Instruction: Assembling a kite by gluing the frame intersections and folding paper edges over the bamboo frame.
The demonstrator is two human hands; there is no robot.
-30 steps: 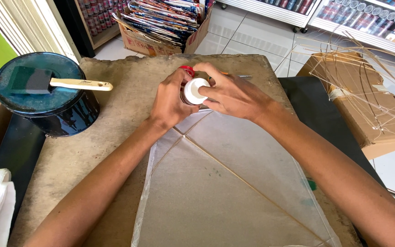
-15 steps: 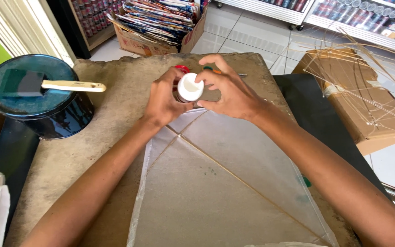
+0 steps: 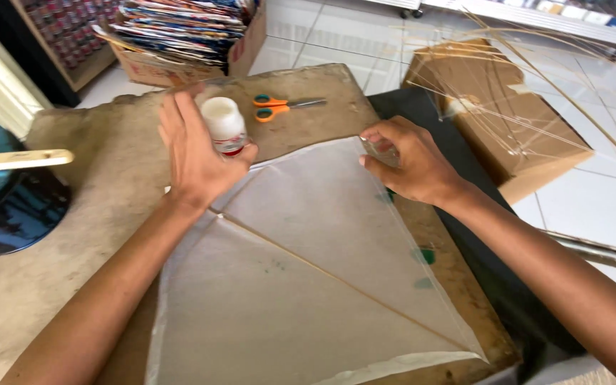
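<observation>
Pinning the kite paper (image 3: pixel 322 285) edge, right hand (image 3: pixel 411 160); bottle (image 3: pixel 224 125) in left hand (image 3: pixel 197 153).

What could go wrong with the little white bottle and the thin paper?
1. The left hand holds the small white bottle right at the edge of the thin paper kite; if it tips, whatever is inside might spill onto the sheet.
2. The right hand presses the kite's corner; a hard pull might tear the paper or bend the thin stick.
3. The orange scissors lie close behind and could get knocked.
</observation>
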